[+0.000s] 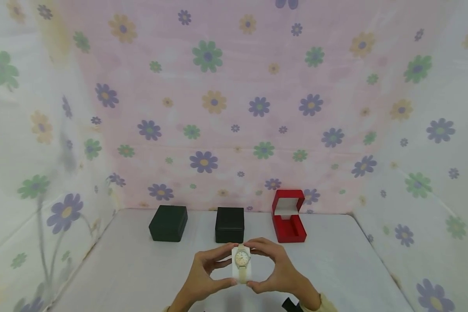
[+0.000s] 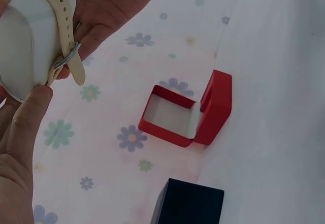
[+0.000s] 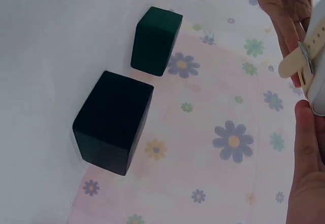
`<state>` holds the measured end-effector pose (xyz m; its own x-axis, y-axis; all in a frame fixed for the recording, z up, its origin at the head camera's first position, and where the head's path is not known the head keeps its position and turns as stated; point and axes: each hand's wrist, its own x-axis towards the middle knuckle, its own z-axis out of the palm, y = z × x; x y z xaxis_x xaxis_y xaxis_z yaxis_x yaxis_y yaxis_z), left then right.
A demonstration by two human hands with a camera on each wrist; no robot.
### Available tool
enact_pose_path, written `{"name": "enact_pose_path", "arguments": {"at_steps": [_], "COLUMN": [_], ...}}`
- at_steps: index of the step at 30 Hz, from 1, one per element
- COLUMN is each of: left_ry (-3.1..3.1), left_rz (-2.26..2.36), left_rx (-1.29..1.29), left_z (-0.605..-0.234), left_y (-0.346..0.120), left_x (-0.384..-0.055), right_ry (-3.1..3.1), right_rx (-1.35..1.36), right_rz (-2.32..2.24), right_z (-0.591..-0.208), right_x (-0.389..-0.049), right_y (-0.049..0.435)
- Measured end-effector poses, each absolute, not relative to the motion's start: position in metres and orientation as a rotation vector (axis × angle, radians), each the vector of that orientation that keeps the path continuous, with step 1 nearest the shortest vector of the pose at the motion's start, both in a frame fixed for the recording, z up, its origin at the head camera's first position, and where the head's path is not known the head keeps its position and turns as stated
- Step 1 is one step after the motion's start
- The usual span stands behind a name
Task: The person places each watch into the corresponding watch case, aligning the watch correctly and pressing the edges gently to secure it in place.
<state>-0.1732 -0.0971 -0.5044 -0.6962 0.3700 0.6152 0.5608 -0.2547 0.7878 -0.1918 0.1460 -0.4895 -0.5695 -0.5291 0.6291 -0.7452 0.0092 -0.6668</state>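
Between both hands a wristwatch (image 1: 242,258) with a cream strap is held up, its round dial facing the head camera. The strap is buckled round a white cushion (image 1: 235,272); its punched holes and metal buckle show in the left wrist view. My left hand (image 1: 206,274) grips the cushion's left side, fingers at the top edge and thumb at the bottom. From the other side my right hand (image 1: 277,269) grips it the same way. Beyond the hands stands an open red box (image 1: 290,232) with a pale lid lining.
A closed black box (image 1: 229,226) stands behind the hands, with a closed dark green box (image 1: 169,224) left of it. White cloth covers the table (image 1: 121,264). Flowered cloth walls (image 1: 234,143) enclose the back and sides. A dark object (image 1: 291,305) shows by the right forearm.
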Motion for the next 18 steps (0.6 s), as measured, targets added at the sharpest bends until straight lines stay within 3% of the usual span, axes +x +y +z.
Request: {"name": "enact_pose_path", "arguments": {"at_steps": [18], "left_ry": [-1.917], "left_rz": [-1.947], "left_rx": [-1.215], "left_z": [-0.511], "left_y": [-0.084], "left_x": [-0.181], "right_ry": [-2.081], "right_rx": [1.25], "right_rz": [1.701], "right_z": [-0.505], "right_x": [-0.193], "right_y": [0.16]}}
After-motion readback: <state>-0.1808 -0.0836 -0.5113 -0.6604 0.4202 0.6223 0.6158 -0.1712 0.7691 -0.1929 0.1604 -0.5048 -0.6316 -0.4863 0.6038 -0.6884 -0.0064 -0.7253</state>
